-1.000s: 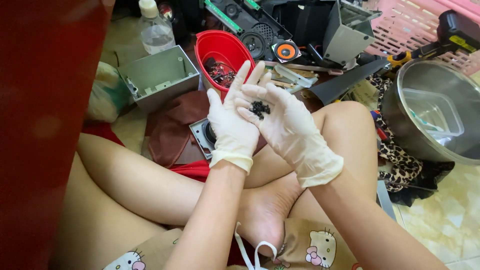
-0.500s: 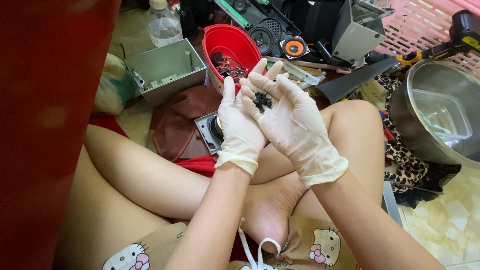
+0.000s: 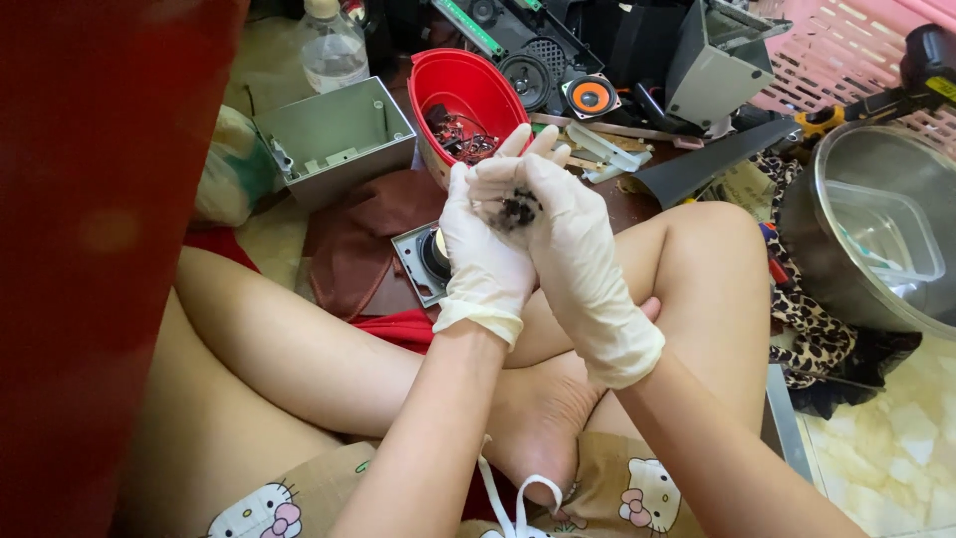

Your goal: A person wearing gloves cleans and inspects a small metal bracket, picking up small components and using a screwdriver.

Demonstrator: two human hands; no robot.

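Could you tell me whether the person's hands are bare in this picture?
No, both the left hand and the right hand wear pale rubber gloves, and they cup a small clump of dark bits between them.
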